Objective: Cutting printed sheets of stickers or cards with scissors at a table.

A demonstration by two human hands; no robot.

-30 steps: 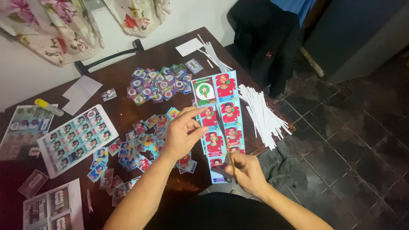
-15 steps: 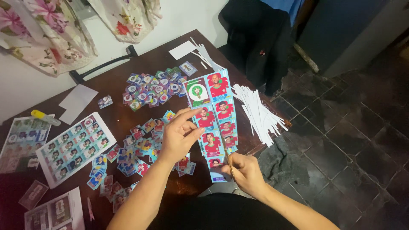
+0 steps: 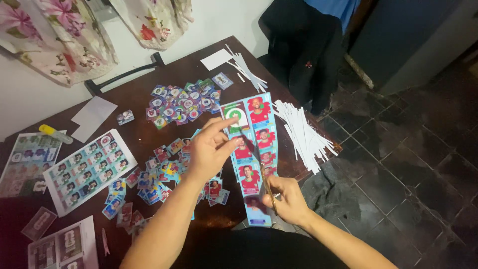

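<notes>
Dark brown wooden table [image 3: 149, 79] pushed up against a white wall, floral cloth hanging above it, and it's covered in sticker stuff. Going left to right: at the far left edge a yellow glue stick [image 3: 55, 133] lies next to a big uncut sheet of small portrait stickers [image 3: 88, 169], with a couple more printed sheets in the bottom-left corner [image 3: 62, 246]. Mid-table there's a loose heap of already cut little stickers [image 3: 181, 102] further back and another messy pile [image 3: 154, 177] closer in. Then the person's left hand [image 3: 209, 152], fingers pinched on the left edge of a long light-blue strip of red portrait stickers [image 3: 251, 149], holding it up off the table so it runs from near the lap toward the middle. The right hand [image 3: 289, 201] is closed round a pair of scissors [image 3: 266, 187], blades pointing up the centre of the strip. Right of that, a fan of thin white paper trimmings [image 3: 303, 134] hangs over the table edge, and beyond it dark floor tiles and someone in dark clothes standing by the far corner. My guess is the strip is feather-light, floppy and a bit glossy, so it'll sag and twist if only held at one end; best pinched at the edge close to the cut line, keeping it taut, and thin enough to tear or crease easily.
</notes>
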